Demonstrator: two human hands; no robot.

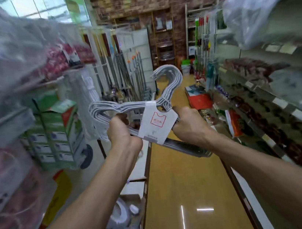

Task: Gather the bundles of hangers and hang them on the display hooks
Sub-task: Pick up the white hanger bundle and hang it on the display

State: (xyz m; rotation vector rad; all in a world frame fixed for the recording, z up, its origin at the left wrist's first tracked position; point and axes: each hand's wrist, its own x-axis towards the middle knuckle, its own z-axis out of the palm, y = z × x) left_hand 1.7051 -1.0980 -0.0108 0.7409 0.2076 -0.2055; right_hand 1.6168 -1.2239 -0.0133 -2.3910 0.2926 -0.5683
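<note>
Carrying hanger bundle (126, 106) | left hand (119, 132) and right hand (187, 123) both grip it | keep stacked hooks (172, 75) aligned, upright, facing the display hook.

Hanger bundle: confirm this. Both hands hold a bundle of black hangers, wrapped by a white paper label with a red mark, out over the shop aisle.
One thing is wrong: the hangers are not black. The head view shows the hanger bundle as pale grey-white. The rest stands: the left hand and right hand both grip it, the white paper label with its red mark wraps its middle, above the aisle.
</note>
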